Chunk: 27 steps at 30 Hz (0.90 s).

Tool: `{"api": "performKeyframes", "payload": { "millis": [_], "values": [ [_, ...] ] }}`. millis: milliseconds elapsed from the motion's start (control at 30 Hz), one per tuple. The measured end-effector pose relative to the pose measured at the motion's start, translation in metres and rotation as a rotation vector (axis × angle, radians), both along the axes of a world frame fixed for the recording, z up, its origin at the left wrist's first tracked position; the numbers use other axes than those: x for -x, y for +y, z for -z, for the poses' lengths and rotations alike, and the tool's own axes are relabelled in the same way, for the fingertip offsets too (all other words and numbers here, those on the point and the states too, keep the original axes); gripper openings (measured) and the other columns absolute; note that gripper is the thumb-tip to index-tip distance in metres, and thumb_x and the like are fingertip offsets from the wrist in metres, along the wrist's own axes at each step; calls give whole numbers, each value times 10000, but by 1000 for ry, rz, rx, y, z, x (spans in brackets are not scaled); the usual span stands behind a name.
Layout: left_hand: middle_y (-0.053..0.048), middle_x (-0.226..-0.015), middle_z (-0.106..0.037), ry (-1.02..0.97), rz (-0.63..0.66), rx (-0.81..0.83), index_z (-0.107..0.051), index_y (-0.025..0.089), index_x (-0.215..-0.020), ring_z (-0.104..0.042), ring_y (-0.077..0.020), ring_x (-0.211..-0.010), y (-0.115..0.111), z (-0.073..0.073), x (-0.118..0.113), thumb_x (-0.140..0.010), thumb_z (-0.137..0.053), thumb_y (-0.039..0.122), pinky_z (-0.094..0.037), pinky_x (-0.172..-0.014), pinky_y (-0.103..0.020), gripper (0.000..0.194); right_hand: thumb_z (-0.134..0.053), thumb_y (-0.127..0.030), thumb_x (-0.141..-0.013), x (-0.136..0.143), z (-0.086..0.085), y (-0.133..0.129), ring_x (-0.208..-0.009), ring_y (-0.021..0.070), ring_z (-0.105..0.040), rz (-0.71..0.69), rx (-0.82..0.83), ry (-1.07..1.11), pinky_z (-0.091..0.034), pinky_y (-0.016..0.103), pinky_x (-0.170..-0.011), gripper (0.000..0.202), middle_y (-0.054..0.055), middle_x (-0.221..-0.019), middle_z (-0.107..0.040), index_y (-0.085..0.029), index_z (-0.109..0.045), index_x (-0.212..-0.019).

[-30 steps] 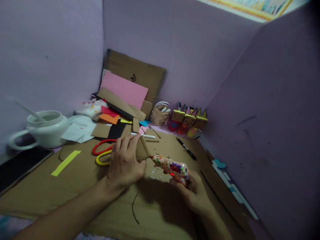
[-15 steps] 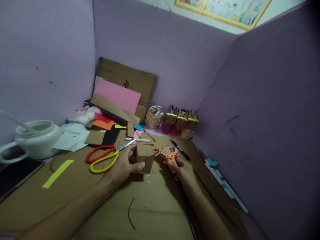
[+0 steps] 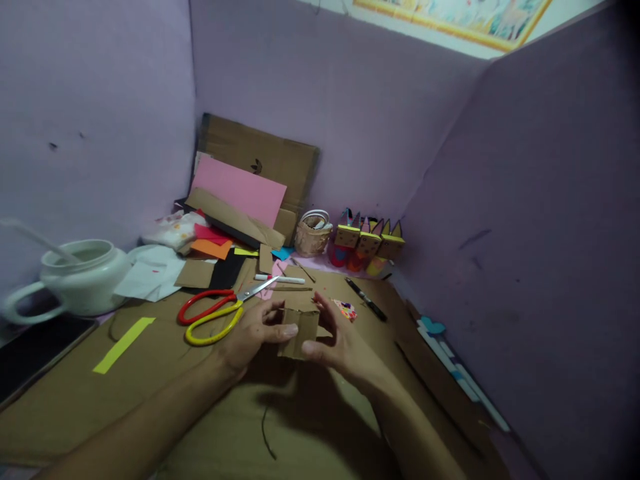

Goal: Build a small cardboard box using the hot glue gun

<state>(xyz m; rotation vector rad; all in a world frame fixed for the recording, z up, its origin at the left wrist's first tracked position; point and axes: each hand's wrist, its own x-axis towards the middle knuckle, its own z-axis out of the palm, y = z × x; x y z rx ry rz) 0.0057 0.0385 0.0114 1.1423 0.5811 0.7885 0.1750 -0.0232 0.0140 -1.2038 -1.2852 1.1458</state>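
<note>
A small cardboard box point(image 3: 300, 330) is held between my two hands above the cardboard sheet on the table. My left hand point(image 3: 257, 337) grips its left side, thumb across the front. On the box's right side, my right hand point(image 3: 337, 343) curls round it with the thumb at the lower front corner. Just beyond my right fingers lies a flower-patterned scrap point(image 3: 346, 309), partly hidden by the hand. Scissors point(image 3: 215, 315) with one red and one yellow handle lie open to the left of my left hand.
A white pot point(image 3: 83, 277) stands at left beside a dark flat object point(image 3: 40, 353). A yellow strip point(image 3: 124, 345), a white marker point(image 3: 281, 279) and a black pen point(image 3: 367, 299) lie around. Paper scraps, a small basket point(image 3: 313, 233) and decorated cups point(image 3: 367, 247) line the back wall.
My right hand has let go of the flower-patterned scrap, which now lies on the cardboard. That hand has moved left onto the box. The view has shifted slightly.
</note>
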Motion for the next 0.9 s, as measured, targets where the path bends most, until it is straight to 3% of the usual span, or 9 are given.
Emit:
{"api": "performKeyframes", "payload": {
  "millis": [233, 367, 533, 633, 733, 833, 900],
  "values": [
    [-94, -1007, -711, -48, 12, 91, -638, 146, -1050, -634, -290, -994, -10, 1, -5, -621, -779, 273, -480, -849, -375, 470, -795, -411, -652, 11, 2, -12, -1207, 311, -525, -149, -24, 204, -416, 459, -999, 735, 107, -1320, -561, -231, -474, -1288],
    [-117, -976, -700, -111, -15, 147, -634, 117, -1001, -621, -311, -996, -17, -4, -9, -532, -826, 288, -468, -843, -376, 534, -808, -419, -624, 7, 8, -12, -1214, 332, -517, -94, -19, 276, -361, 488, -1041, 738, 111, -1311, -570, -220, -500, -1265],
    [-130, -1049, -661, -217, -27, 230, -603, 124, -1020, -603, -315, -1033, -19, -2, -10, -557, -825, 332, -464, -849, -383, 555, -831, -422, -590, 11, 18, -9, -1192, 336, -535, 53, -18, 339, -440, 460, -969, 713, 110, -1286, -591, -238, -526, -1207],
    [-129, -1085, -647, -202, -13, 125, -599, 134, -1053, -578, -313, -1073, -19, 4, -12, -579, -808, 374, -450, -879, -382, 571, -834, -388, -583, 13, 15, -12, -1071, 330, -615, 93, 26, 386, -489, 433, -893, 645, 110, -1152, -665, -217, -563, -1143],
    [-155, -1181, -604, -11, 37, -58, -559, 126, -1175, -584, -312, -1046, -18, 3, -13, -597, -771, 411, -462, -862, -392, 678, -821, -337, -596, 11, 10, -13, -934, 303, -673, 112, 72, 461, -532, 394, -787, 563, 95, -1010, -710, -220, -583, -1093],
    [-161, -1216, -583, 343, -105, -289, -514, 139, -1258, -616, -278, -916, -16, -13, -1, -636, -716, 390, -489, -756, -377, 701, -822, -315, -583, 6, 7, -12, -805, 257, -694, 238, 58, 504, -545, 320, -667, 489, 66, -880, -721, -214, -618, -1016],
    [-106, -1097, -657, 549, -253, -513, -594, 178, -1175, -619, -231, -829, -15, -31, 23, -684, -651, 298, -479, -742, -343, 508, -835, -306, -556, 4, 6, -11, -731, 214, -684, 304, 39, 506, -532, 266, -597, 484, 46, -850, -714, -213, -633, -985]
  ]
}}
